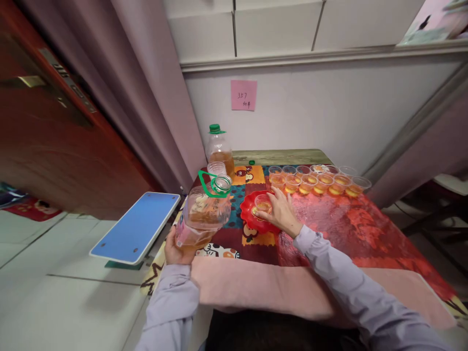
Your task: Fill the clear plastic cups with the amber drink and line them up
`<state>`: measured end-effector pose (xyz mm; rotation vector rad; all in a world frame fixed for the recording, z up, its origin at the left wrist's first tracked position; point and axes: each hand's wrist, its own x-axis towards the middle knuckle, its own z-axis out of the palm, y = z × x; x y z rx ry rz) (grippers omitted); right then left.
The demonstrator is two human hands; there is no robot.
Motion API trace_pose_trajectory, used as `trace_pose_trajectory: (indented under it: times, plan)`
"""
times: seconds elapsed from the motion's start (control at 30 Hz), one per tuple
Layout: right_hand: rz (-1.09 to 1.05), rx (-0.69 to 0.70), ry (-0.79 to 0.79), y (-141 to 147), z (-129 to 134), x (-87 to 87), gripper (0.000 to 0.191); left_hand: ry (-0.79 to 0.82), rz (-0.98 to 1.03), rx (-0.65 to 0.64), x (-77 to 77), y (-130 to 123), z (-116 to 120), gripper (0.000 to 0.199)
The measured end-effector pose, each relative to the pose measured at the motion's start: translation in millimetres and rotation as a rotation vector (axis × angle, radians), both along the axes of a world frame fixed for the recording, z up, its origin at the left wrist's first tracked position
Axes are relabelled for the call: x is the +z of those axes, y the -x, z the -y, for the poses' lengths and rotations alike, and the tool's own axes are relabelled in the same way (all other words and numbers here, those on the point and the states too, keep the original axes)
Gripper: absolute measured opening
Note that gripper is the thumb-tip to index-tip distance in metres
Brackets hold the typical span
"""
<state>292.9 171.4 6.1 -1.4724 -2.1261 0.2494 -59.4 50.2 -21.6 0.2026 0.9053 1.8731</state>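
Note:
My left hand [178, 247] is wrapped round the lower part of a large clear plastic jug [204, 214], which leans to the right. Amber liquid fills its bottom, and its uncapped mouth has a green handle ring. With thumb and fingers, my right hand [281, 210] holds a clear plastic cup [262, 204] by its sides. A little amber liquid lies in that cup, which stands in a scalloped red dish [249, 220]. The jug's mouth is left of the cup, apart from it. Behind the dish, rows of clear cups [318, 184] hold amber liquid.
A second jug [221, 155] with a green cap stands at the back left, near clear stacked cups [216, 168]. A loose green cap [251, 162] lies by the wall. Pink cloth [256, 282] covers the table's front edge. A blue-topped stool [137, 226] stands left.

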Motion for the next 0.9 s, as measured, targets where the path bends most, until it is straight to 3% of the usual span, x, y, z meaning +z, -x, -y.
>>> trace_pose_trajectory:
  times: [0.27,0.47,0.57,0.67,0.77,0.9]
  plan:
    - [-0.129,-0.037,-0.041,7,-5,-4.7,0.066,0.107,-0.027,-0.041,25.2,-10,2,0.049]
    - [-0.295,-0.039,0.056,12,-6,5.1,0.062,0.038,-0.024,-0.088,26.3,-8,0,0.054]
    - [-0.502,-0.065,0.077,3,-4,14.8,0.064,0.081,-0.016,-0.101,26.6,-7,-1,0.055]
    - [-0.790,-0.131,0.155,-27,-4,22.7,0.070,0.122,-0.011,-0.072,31.8,-11,-2,0.053]
    - [-0.960,-0.198,0.208,-81,-6,25.3,0.079,0.139,0.007,-0.041,37.9,-15,-2,0.054]
    - [-0.780,-0.396,0.108,-178,-9,19.8,0.082,0.119,0.015,-0.038,37.6,-13,-4,0.055]
